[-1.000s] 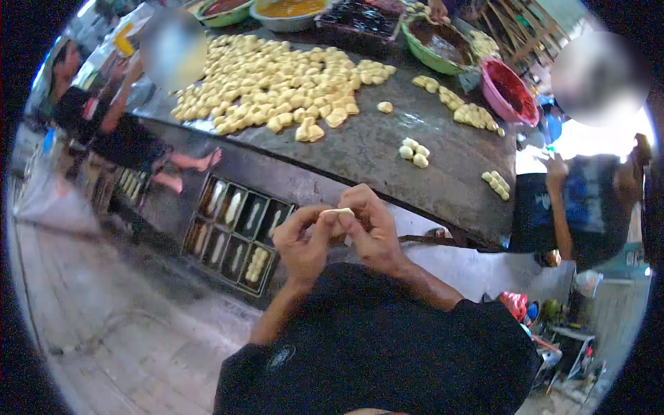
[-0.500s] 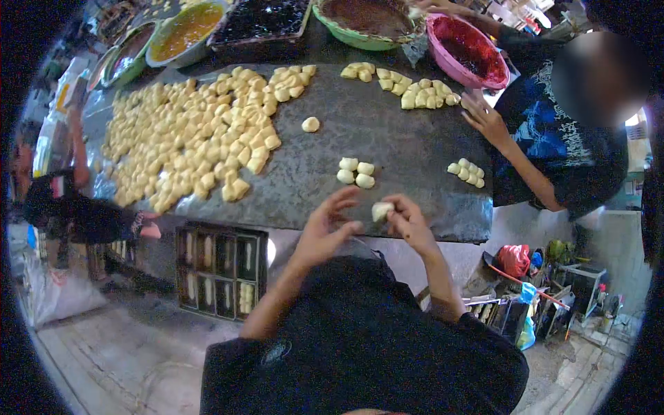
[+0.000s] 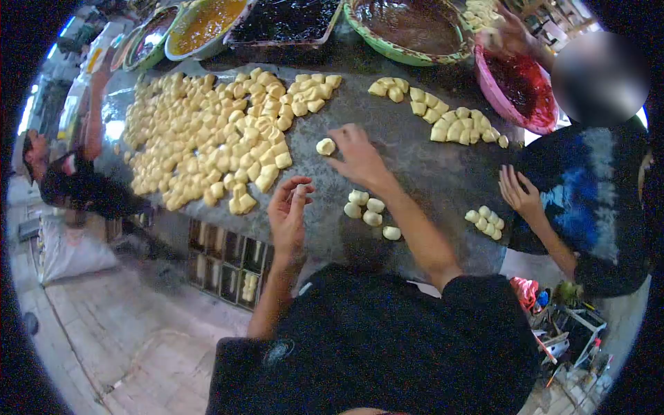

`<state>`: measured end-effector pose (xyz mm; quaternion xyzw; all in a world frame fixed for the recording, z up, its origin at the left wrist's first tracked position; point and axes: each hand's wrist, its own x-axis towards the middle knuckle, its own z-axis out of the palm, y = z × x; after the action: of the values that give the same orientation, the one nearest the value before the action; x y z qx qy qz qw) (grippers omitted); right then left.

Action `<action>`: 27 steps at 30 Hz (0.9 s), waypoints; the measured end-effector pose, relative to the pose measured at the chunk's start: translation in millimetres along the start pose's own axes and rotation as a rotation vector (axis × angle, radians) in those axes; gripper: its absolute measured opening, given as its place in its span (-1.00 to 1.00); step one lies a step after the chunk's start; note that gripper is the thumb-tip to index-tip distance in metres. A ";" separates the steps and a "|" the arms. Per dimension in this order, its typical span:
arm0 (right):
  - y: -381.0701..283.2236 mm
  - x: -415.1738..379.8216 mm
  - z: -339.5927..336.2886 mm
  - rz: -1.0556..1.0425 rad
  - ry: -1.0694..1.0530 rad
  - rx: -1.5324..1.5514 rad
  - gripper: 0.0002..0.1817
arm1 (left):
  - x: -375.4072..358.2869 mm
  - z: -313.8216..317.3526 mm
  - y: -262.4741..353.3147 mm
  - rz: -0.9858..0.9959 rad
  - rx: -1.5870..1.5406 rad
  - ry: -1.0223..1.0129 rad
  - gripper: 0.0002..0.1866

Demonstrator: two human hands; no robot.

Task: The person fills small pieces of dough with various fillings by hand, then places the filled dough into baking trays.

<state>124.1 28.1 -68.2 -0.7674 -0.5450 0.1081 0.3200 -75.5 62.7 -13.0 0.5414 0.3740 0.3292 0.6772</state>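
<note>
My right hand reaches over the table with its fingers apart, thumb and fingertips right beside a single round dough piece. Further left and nearer me, my left hand is raised with loosely curled fingers and the thumb in front of them; no dough shows in it. Below my right forearm sit several smooth dough balls in a small cluster, and one more dough ball lies just apart from them. A wide spread of cut dough pieces covers the table's left side.
Along the far edge stand a basin of orange filling, a dark tray, a green basin and a pink basin. A co-worker's hand is near another dough cluster. Cut dough lies at the back right.
My right hand has put its dough ball down near the cluster and moved forward and left to the single piece. My left hand has shifted left, its fingers more curled. The view has turned.
</note>
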 end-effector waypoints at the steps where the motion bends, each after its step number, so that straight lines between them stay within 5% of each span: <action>1: -1.0 10.8 7.7 -0.070 -0.056 -0.104 -0.66 | -0.3 3.6 1.4 -0.002 -0.011 0.010 -0.78; 4: 13.4 30.7 22.5 -0.134 -0.211 -0.005 -0.63 | 1.3 10.1 4.2 0.065 0.071 0.073 -0.78; 6: 3.7 23.0 7.5 0.113 -0.214 0.517 -0.62 | 7.0 18.8 5.4 0.189 0.179 0.143 -0.73; 10: -44.1 -27.7 -36.6 0.424 -0.394 1.459 -0.70 | 27.7 47.6 22.8 0.871 0.643 0.118 -0.60; 13: -58.2 -58.4 -60.6 0.251 -0.099 1.378 -0.76 | 36.4 70.9 36.6 1.079 0.576 -0.168 -0.55; 14: -60.3 -61.1 -69.2 0.221 0.041 1.230 -0.78 | 39.2 74.4 39.7 1.067 0.616 -0.257 -0.55; 17: -46.9 -79.9 -99.9 0.387 -0.157 1.442 -0.80 | 47.9 94.6 48.7 0.957 0.361 -0.456 -0.56; 20: -45.1 -96.4 -109.7 0.215 -0.313 2.181 -0.59 | 41.3 113.7 66.7 0.953 0.180 -0.633 -0.54; 21: -45.0 -90.0 -113.4 0.120 -0.318 2.141 -0.55 | 39.9 117.1 66.2 0.961 0.087 -0.682 -0.55; 23: -45.1 -77.3 -120.9 -0.066 -0.315 2.061 -0.46 | 53.8 118.0 51.5 0.928 -0.100 -0.746 -0.05; 24: -40.6 -56.9 -130.4 -0.178 -0.267 1.849 -0.49 | 51.2 125.2 49.1 0.760 -0.193 -0.659 0.12; 27: -13.9 9.6 -169.0 0.017 -0.141 1.285 -0.63 | 56.8 117.4 33.2 0.396 -0.254 -0.473 0.56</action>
<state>204.1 -23.5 72.4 -0.4183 -0.3851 0.4655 0.6782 53.1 60.4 26.7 0.5762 0.0497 0.3637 0.7302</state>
